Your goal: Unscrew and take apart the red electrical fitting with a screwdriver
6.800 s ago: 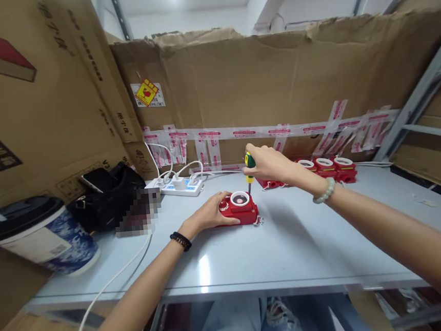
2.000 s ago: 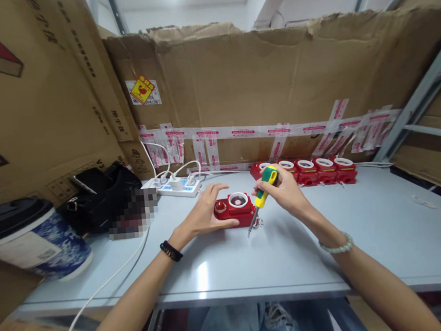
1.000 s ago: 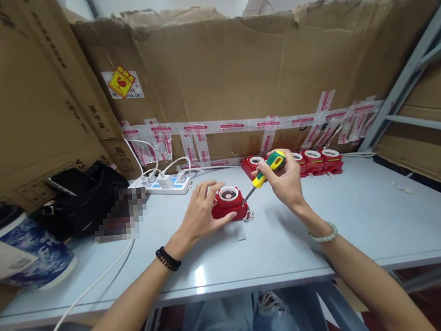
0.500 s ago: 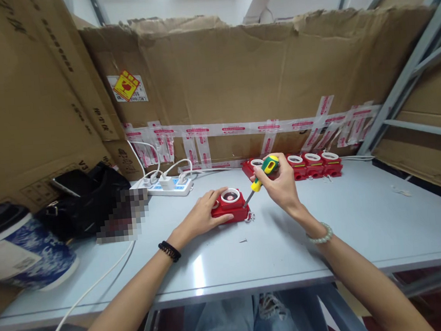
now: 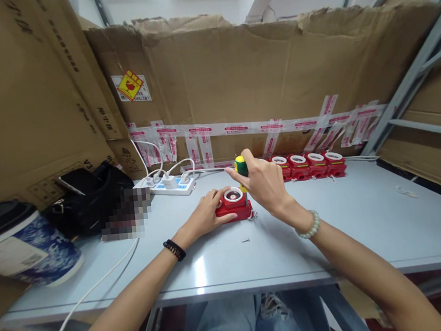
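Left carton (image 5: 38, 114): "V3" (image 5: 87, 163) is printed near its lower edge; columns of dark Chinese characters are printed down its side, of which only 小 can be made out.
Fragile sticker (image 5: 130, 86): a red broken glass is shown on a yellow diamond, stuck to the back cardboard (image 5: 228, 77); its characters are too small to be read.
White label (image 5: 145, 95): "LM27" can be read along its bottom; the label is partly covered by the sticker.
Sealing tape (image 5: 236, 128): red blocks are repeated along it, their lettering too small.
Cup (image 5: 60, 249): a pale label (image 5: 17, 253) is carried, marked with a QR-like square (image 5: 33, 260).
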Action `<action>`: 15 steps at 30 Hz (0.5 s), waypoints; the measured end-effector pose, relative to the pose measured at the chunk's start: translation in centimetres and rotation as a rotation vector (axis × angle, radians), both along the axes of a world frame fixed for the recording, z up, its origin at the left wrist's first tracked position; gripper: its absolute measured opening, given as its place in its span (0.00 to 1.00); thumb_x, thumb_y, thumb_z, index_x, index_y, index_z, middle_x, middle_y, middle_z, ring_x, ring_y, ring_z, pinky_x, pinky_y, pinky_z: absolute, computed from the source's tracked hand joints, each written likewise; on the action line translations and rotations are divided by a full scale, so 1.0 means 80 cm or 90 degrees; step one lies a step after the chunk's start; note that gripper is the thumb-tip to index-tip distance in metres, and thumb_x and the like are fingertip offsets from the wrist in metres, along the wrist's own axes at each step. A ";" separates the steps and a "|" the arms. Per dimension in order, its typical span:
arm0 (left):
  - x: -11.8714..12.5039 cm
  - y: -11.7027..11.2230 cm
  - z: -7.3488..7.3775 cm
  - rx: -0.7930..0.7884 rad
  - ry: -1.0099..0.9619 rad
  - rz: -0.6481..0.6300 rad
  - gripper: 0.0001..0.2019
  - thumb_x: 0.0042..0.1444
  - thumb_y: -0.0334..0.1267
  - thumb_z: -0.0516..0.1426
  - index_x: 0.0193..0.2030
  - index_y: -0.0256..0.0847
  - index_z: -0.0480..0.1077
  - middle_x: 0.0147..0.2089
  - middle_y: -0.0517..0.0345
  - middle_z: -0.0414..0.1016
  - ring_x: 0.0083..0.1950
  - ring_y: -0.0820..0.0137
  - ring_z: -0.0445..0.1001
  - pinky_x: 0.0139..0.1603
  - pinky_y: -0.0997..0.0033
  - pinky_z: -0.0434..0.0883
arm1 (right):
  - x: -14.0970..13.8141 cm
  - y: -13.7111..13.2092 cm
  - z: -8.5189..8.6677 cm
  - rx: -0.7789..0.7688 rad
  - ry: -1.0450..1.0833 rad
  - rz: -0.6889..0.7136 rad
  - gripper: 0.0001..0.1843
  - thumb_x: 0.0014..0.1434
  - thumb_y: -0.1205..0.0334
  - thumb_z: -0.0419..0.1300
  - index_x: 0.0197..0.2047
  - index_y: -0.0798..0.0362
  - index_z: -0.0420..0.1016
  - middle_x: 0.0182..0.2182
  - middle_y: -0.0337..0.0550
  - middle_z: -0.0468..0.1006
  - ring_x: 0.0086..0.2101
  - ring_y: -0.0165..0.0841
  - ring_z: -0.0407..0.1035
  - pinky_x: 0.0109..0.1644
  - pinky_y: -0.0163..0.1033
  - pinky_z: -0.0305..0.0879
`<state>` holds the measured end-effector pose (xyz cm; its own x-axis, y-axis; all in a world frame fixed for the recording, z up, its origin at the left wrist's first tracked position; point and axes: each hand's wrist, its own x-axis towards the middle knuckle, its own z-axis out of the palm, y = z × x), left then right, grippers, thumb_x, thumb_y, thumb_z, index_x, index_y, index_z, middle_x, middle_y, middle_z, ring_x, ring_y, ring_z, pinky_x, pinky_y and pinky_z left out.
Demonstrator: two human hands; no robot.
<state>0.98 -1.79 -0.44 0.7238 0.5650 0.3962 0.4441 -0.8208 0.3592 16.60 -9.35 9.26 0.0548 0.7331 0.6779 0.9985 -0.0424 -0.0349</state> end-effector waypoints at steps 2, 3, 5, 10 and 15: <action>0.000 0.001 0.000 0.002 -0.002 0.000 0.33 0.52 0.53 0.56 0.62 0.48 0.51 0.44 0.51 0.65 0.44 0.60 0.66 0.45 0.58 0.65 | -0.004 -0.003 0.008 -0.025 -0.034 -0.052 0.24 0.60 0.41 0.41 0.40 0.53 0.63 0.24 0.47 0.75 0.24 0.38 0.70 0.25 0.34 0.44; 0.000 0.001 0.000 0.002 -0.003 0.000 0.33 0.52 0.53 0.56 0.62 0.48 0.51 0.44 0.51 0.65 0.44 0.60 0.66 0.45 0.58 0.65 | -0.004 -0.005 0.011 -0.037 -0.042 -0.066 0.24 0.61 0.41 0.40 0.39 0.53 0.63 0.23 0.48 0.75 0.24 0.39 0.70 0.24 0.34 0.44; 0.000 0.002 -0.001 -0.001 -0.003 0.000 0.33 0.52 0.53 0.56 0.62 0.47 0.51 0.45 0.51 0.65 0.45 0.59 0.66 0.45 0.59 0.65 | -0.002 -0.007 0.018 -0.066 -0.046 -0.066 0.21 0.62 0.44 0.41 0.38 0.54 0.62 0.23 0.47 0.74 0.24 0.38 0.70 0.24 0.35 0.44; 0.001 0.005 -0.004 -0.017 -0.018 -0.008 0.33 0.51 0.53 0.56 0.62 0.47 0.51 0.46 0.50 0.65 0.45 0.59 0.66 0.46 0.58 0.65 | 0.018 -0.011 0.037 -0.168 -0.041 0.058 0.14 0.63 0.53 0.44 0.38 0.55 0.60 0.25 0.45 0.74 0.25 0.36 0.68 0.26 0.36 0.48; 0.000 0.007 -0.007 -0.030 -0.033 -0.018 0.34 0.51 0.53 0.57 0.62 0.48 0.51 0.47 0.49 0.65 0.48 0.58 0.66 0.49 0.57 0.65 | 0.028 -0.018 0.060 -0.325 -0.068 0.157 0.12 0.63 0.56 0.44 0.41 0.56 0.61 0.27 0.46 0.74 0.29 0.36 0.68 0.28 0.36 0.54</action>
